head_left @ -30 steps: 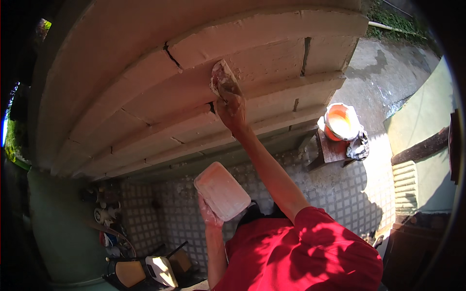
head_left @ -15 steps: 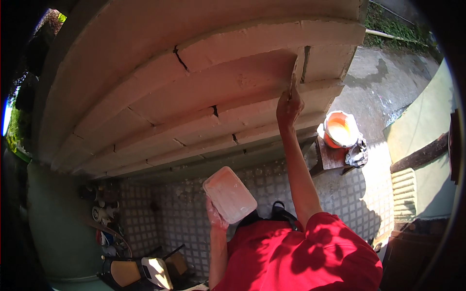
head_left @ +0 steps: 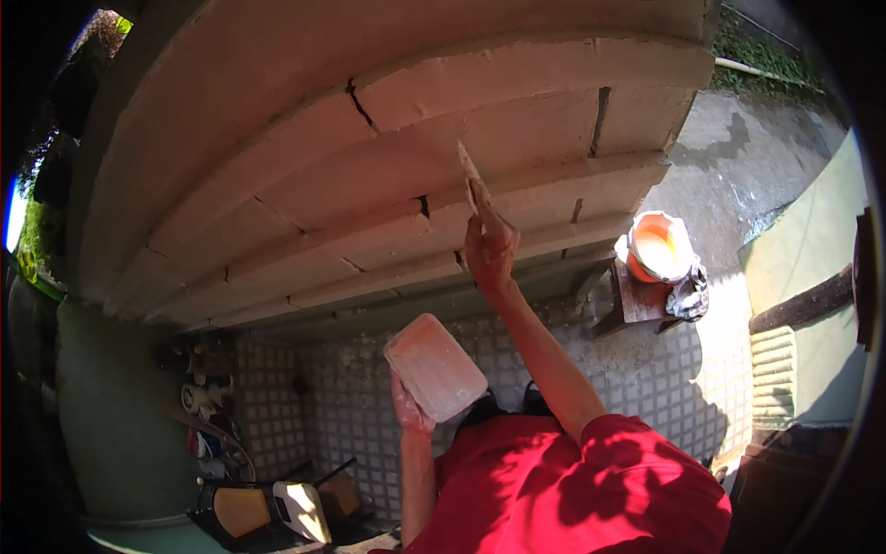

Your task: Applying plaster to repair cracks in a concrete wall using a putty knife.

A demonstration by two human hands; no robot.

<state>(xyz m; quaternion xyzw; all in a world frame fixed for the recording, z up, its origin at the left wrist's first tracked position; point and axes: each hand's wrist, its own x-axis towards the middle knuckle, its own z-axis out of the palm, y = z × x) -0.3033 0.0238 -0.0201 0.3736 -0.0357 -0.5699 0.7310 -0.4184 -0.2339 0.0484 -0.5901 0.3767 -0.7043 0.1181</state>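
Note:
My right hand [head_left: 491, 247] is closed round a putty knife [head_left: 472, 185], whose blade appears nearly edge-on. Its tip is at the face of a pale wall of stepped blocks [head_left: 526, 118], near the middle of one course. Dark gaps show in several joints between the blocks. Lower down, my left hand [head_left: 409, 403] grips a shallow rectangular plastic tub [head_left: 441, 367] from its left side and underneath. Pale residue coats the tub and whitens the fingers, which are partly hidden beneath it.
An orange bucket [head_left: 643, 265] with a whitish rim stands on a small wooden stool [head_left: 643, 305] to the right, a crumpled bag [head_left: 688, 295] beside it. At lower left are chairs [head_left: 238, 512] and assorted containers [head_left: 198, 399]. Patterned tiles [head_left: 351, 452] cover the floor.
My right hand has swept the putty knife leftward and slightly down along the block course, away from the vertical joint on the right. The left hand and tub have stayed nearly still.

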